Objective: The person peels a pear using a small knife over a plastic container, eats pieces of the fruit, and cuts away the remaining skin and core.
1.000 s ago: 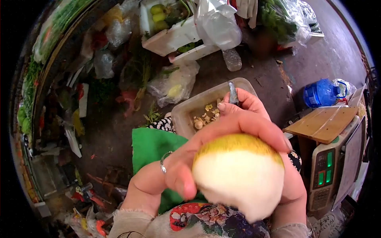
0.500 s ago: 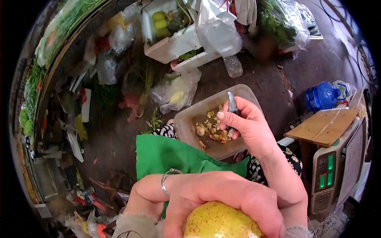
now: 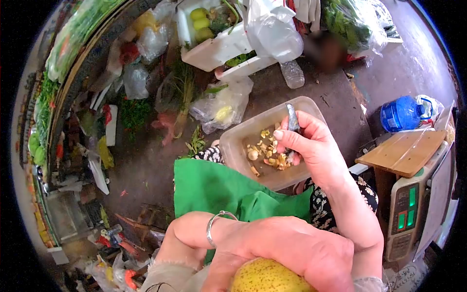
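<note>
Close to the camera, my left hand (image 3: 292, 246), with a silver bracelet at the wrist, is closed over a yellow, brown-speckled pear (image 3: 267, 278). The lower part of the pear is cut off by the view's edge. Farther forward, my right hand (image 3: 311, 143) pinches a short grey pointed tool (image 3: 293, 119), blade-like, its tip upward; fingers hide much of it. Under that hand stands a translucent plastic tub (image 3: 233, 168) holding yellow-brown peelings and scraps (image 3: 265, 148). A green apron (image 3: 209, 187) covers the lap between the hands and the tub.
At right stand a digital scale (image 3: 404, 221) with a wooden board (image 3: 404, 153) on it and a blue water jug (image 3: 401, 114). White foam boxes (image 3: 209, 53), a clear bottle (image 3: 293, 74) and a plastic bag (image 3: 226, 104) lie ahead. Greens and litter fill the left.
The whole view has shifted slightly, so most things appear farther right. Less of the pear shows at the bottom edge. Both hands keep their hold.
</note>
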{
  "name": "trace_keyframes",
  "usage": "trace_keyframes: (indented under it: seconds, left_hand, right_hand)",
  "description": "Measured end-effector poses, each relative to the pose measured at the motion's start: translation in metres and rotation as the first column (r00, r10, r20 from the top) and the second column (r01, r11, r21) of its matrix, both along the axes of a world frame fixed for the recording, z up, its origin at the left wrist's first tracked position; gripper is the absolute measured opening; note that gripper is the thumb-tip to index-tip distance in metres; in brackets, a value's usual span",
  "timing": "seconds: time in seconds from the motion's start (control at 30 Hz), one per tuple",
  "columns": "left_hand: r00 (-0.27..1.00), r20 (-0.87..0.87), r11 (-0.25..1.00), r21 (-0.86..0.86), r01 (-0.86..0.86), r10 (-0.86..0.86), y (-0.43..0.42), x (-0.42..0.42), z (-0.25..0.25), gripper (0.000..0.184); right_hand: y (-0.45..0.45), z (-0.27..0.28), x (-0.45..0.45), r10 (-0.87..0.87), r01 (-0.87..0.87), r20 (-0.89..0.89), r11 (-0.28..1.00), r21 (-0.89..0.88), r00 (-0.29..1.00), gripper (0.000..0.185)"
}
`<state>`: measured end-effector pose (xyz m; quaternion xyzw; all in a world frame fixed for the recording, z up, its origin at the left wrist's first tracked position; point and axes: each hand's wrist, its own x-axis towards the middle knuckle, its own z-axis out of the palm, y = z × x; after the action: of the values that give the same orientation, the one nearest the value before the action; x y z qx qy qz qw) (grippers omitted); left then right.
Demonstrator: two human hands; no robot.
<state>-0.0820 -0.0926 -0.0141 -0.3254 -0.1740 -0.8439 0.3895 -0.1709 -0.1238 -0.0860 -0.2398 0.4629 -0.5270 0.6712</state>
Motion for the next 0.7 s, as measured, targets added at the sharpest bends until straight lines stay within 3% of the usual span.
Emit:
trace_keyframes:
  seconds: [0.27, 0.37, 0.43, 0.5, 0.57, 0.63, 0.7]
  left_hand:
    - [0.992, 0.099, 0.997, 0.017, 0.073, -0.075, 0.002, 0.010, 0.006, 0.082]
    - [0.983, 0.150, 0.978, 0.164, -0.128, 0.104, 0.002, 0.008, 0.001, 0.056]
    - [0.942, 0.318, 0.987, 0.150, 0.065, -0.110, -0.016, 0.029, 0.006, 0.079]
    - [0.915, 0.387, 0.993, 0.031, 0.114, -0.117, -0.040, 0.025, -0.009, 0.092]
    - [0.916, 0.387, 0.993, 0.082, 0.085, -0.110, -0.049, 0.021, -0.020, 0.099]
    - [0.783, 0.609, 0.992, 0.102, 0.077, -0.123, -0.058, 0.033, -0.008, 0.100]
    - [0.670, 0.725, 0.982, 0.184, 0.038, -0.162, -0.062, 0.037, -0.004, 0.100]
  right_hand:
    - [0.001, -0.002, -0.002, 0.007, -0.007, 0.015, 1.000, -0.002, 1.000, 0.010]
    - [-0.003, -0.001, -0.003, 0.018, -0.018, -0.013, 1.000, -0.013, 1.000, 0.011]
    - [0.000, -0.001, 0.000, -0.024, 0.023, 0.017, 0.999, 0.031, 1.000, 0.012]
    - [0.002, -0.003, 0.000, -0.035, 0.031, 0.076, 0.998, 0.046, 0.997, 0.012]
    - [0.003, -0.003, 0.000, -0.057, 0.056, 0.165, 0.998, 0.012, 0.985, 0.010]
    - [0.000, -0.003, 0.002, -0.067, 0.078, 0.248, 0.996, -0.035, 0.966, 0.009]
    - [-0.001, 0.000, 0.001, -0.067, 0.082, 0.298, 0.996, -0.040, 0.952, 0.014]
